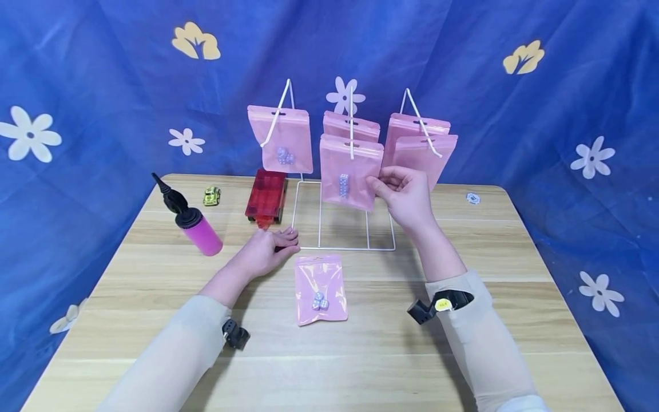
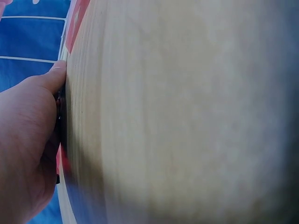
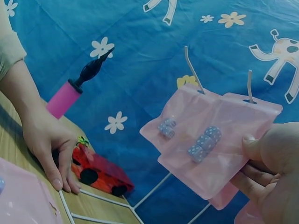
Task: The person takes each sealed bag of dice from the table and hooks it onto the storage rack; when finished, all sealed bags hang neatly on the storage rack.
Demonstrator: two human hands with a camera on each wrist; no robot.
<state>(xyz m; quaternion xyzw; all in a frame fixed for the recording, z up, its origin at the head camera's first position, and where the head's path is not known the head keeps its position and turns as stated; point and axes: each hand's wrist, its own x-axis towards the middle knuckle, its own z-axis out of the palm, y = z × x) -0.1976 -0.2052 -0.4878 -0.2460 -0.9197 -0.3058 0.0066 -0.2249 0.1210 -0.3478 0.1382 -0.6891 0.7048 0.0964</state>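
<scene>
A white wire display rack [image 1: 355, 249] stands on the table with pink zip pouches on its three hooks. My right hand [image 1: 409, 197] pinches the right edge of the front middle pouch [image 1: 350, 163], thumb in front and fingers behind. Through its film a stack of pale blue dice [image 3: 204, 144] shows, and its top slot is on the middle hook. My left hand [image 1: 268, 250] holds the rack's front left corner, thumb and fingertips at the wire. Just in front of the rack, another pink pouch [image 1: 320, 274] with several dice lies flat.
Left of the rack are a red toy car [image 1: 266, 194], a small yellow-green toy car [image 1: 211, 196] and a pink and black hand pump [image 1: 203, 234]. A pouch [image 1: 280, 134] hangs on the left hook, two on the right. A small blue-white disc [image 1: 472, 198] lies back right.
</scene>
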